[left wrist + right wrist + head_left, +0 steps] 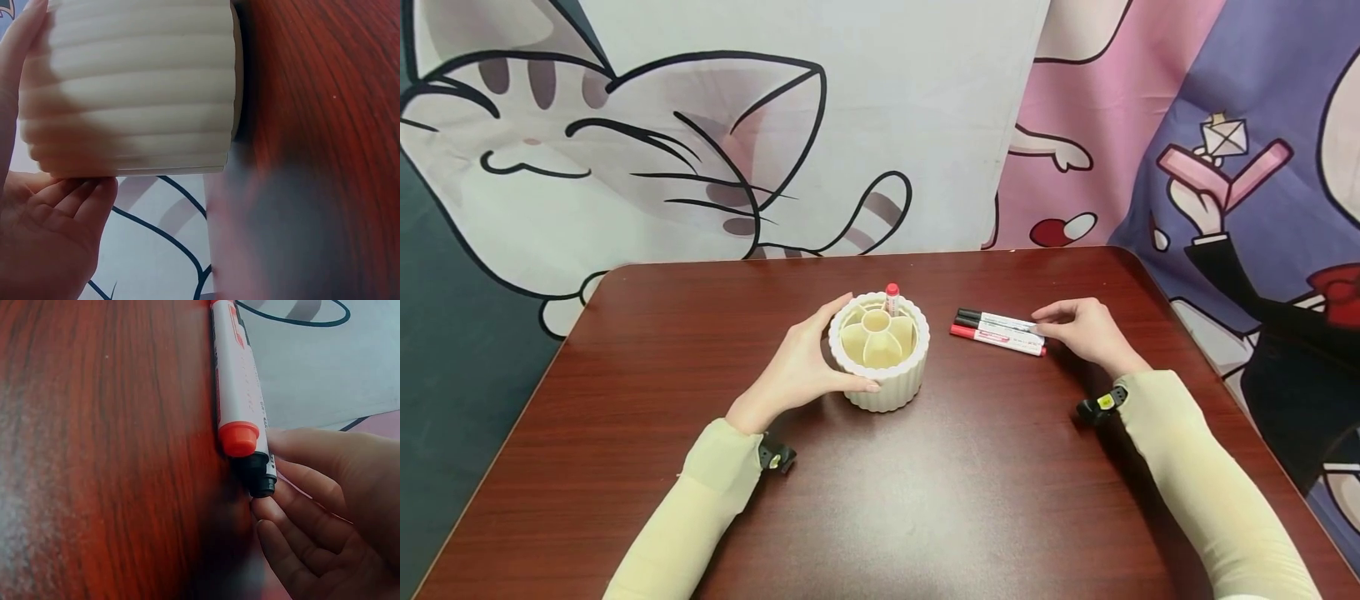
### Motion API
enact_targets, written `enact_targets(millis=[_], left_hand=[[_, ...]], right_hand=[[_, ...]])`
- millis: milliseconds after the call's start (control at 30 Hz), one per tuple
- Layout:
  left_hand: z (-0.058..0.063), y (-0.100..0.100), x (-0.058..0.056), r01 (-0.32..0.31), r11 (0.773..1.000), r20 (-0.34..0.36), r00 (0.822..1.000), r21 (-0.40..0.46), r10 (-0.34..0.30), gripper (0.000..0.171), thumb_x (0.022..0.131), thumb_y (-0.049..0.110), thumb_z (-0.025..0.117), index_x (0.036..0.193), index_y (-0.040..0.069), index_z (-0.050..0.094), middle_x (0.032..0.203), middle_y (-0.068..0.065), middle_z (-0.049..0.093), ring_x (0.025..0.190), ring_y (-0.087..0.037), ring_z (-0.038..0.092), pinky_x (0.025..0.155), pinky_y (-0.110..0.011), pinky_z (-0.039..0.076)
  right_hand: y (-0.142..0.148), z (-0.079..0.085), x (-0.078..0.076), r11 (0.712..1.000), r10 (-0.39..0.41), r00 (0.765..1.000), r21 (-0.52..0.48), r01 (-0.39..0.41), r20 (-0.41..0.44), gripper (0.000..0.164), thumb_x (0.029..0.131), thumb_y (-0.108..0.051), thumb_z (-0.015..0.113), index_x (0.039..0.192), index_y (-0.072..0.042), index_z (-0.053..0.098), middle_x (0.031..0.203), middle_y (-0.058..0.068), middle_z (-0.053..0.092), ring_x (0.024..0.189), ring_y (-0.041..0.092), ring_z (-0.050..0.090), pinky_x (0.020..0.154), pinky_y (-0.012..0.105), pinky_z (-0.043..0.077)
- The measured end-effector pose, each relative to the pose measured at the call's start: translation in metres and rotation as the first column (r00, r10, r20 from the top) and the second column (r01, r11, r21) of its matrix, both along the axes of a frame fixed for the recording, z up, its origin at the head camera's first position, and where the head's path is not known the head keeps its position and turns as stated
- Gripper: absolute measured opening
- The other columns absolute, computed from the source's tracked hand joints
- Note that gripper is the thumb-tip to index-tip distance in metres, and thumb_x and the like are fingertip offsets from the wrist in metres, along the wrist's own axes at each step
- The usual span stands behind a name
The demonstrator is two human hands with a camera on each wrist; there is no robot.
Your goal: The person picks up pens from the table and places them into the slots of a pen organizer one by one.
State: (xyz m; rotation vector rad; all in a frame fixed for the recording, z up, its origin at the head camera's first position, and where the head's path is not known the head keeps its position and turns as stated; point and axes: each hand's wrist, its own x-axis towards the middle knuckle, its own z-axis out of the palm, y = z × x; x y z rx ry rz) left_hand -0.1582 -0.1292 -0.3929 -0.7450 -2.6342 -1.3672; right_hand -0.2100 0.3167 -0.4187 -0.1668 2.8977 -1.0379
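Observation:
My left hand (801, 358) grips a cream, ribbed round pen holder (887, 390) standing upright on the table, thumb at the near side and fingers behind. Inside it are several compartments, and a red-capped marker (892, 298) stands in one at the back. In the left wrist view the ribbed wall (137, 87) fills much of the picture. To the right lie two black markers (1000, 320) and a red marker (998, 337), side by side. My right hand (1090, 333) pinches the right end of a black marker (253, 472); the red marker (236, 381) lies nearer the right wrist camera.
The dark red wooden table (895, 508) carries the holder and the markers. Behind its far edge hangs a printed cloth (925, 108) with cartoon figures. Dark devices (777, 455) are strapped to both wrists, over pale sleeves (700, 508).

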Motion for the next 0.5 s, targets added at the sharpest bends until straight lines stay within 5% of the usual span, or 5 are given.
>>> enact_targets(millis=[500], left_hand=[[-0.0002, -0.0001, -0.0010, 0.007, 1.000, 0.004, 1.000, 0.009, -0.007, 0.122, 0.055, 0.060, 0.095, 0.155, 0.017, 0.040, 0.144, 0.008, 0.054, 0.126, -0.009, 0.053, 0.105, -0.039, 0.043]], right_hand=[[-0.0045, 0.0015, -0.0083, 0.999, 0.004, 1.000, 0.051, -0.005, 0.010, 0.028, 0.089, -0.028, 0.082, 0.107, -0.007, 0.080, 0.111, 0.021, 0.072, 0.108, 0.035, 0.061, 0.094, 0.050, 0.045]])
